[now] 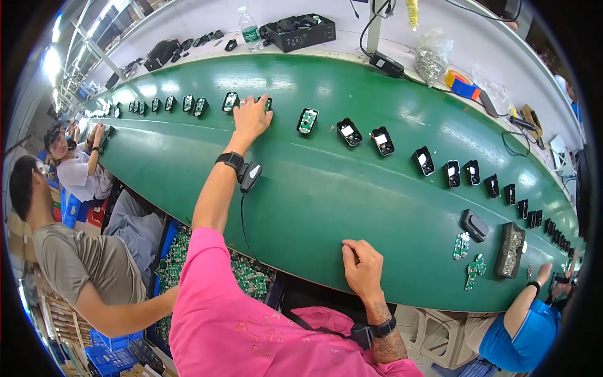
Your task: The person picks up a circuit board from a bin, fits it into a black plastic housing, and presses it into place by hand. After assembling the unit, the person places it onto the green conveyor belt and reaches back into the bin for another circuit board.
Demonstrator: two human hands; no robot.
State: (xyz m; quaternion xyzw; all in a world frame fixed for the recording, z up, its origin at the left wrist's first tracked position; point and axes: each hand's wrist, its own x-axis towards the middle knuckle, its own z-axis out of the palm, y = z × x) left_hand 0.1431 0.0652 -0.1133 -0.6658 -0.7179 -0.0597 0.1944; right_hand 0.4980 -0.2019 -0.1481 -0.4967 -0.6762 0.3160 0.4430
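Note:
My left hand reaches across the green belt, its thumb and fingers around a small black plastic case with a green circuit board inside. My fingers partly cover that case. Just left of it stands another case with a board; to its right lies a further board-filled case. My right hand rests on the near side of the belt, fingers curled in, and nothing shows in it. Blue-edged bins of loose green circuit boards sit below the belt's near edge, beside my left arm.
Several open black cases line the belt to the right. Near the right edge are loose boards, a black lidded object and a tray of small metal parts. A bottle stands on the back shelf. Co-workers sit on both sides.

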